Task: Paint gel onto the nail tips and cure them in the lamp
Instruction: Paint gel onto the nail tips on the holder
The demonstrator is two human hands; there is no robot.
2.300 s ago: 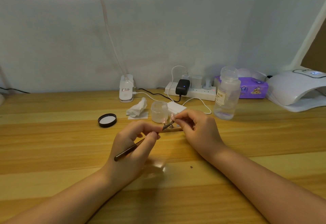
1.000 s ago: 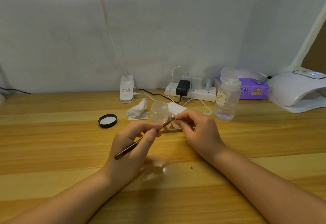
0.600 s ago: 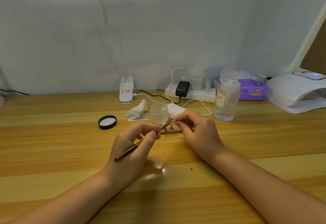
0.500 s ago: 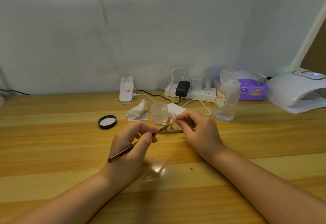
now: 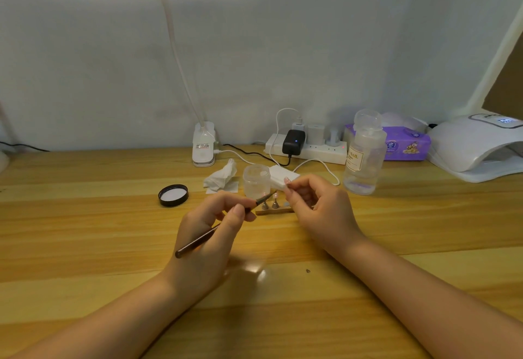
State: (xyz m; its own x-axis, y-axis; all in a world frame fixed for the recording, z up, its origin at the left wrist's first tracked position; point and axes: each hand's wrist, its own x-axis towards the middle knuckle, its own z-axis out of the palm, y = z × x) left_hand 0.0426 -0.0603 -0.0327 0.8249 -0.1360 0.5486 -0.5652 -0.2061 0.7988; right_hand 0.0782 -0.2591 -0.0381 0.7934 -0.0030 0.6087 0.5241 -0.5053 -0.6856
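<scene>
Left hand (image 5: pixel 210 234) is clamped on a brush (image 5: pixel 215 228), long axis slanted up-right, tip aimed at nail tips (image 5: pixel 270 203) on a stand just beside right hand (image 5: pixel 317 211), curled, pinching something small; curing lamp (image 5: pixel 475 146) well apart, far right.

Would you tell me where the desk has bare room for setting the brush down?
Bare wood lies left of the black lid and in front of both hands. It is crowded behind them: jar, tissue, bottle, power strip.
</scene>
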